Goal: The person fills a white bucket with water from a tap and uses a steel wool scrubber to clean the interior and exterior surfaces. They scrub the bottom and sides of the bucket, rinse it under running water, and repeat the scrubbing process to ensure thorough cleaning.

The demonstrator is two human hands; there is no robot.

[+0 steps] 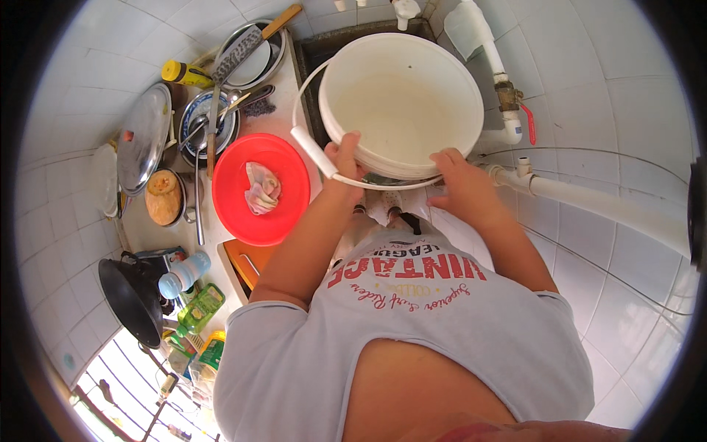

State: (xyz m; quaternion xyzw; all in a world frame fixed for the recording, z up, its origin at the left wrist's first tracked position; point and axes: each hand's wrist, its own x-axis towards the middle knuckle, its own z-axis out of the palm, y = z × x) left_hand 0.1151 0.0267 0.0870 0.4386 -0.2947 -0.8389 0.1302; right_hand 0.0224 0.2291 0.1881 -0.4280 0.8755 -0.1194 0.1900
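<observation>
white bucket (401, 166): underside hidden (dark speck (410, 67) inside, too small to identify) | sink (315, 53): floor mostly covered | white tap (405, 11): cut by top edge | orange board (240, 255): partly behind left forearm (298, 232)

The view looks steeply down from the head, over the shirt (294, 353) — near the hands (465, 184) and bucket (453, 110). Its fisheye sweep spans counter (285, 121) at left, wall (611, 125) at right.

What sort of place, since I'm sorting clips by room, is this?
Most likely a small kitchen: a black wok and a round metal lid are among the cookware on the left, and a white tap shows beyond the white bucket.
</observation>
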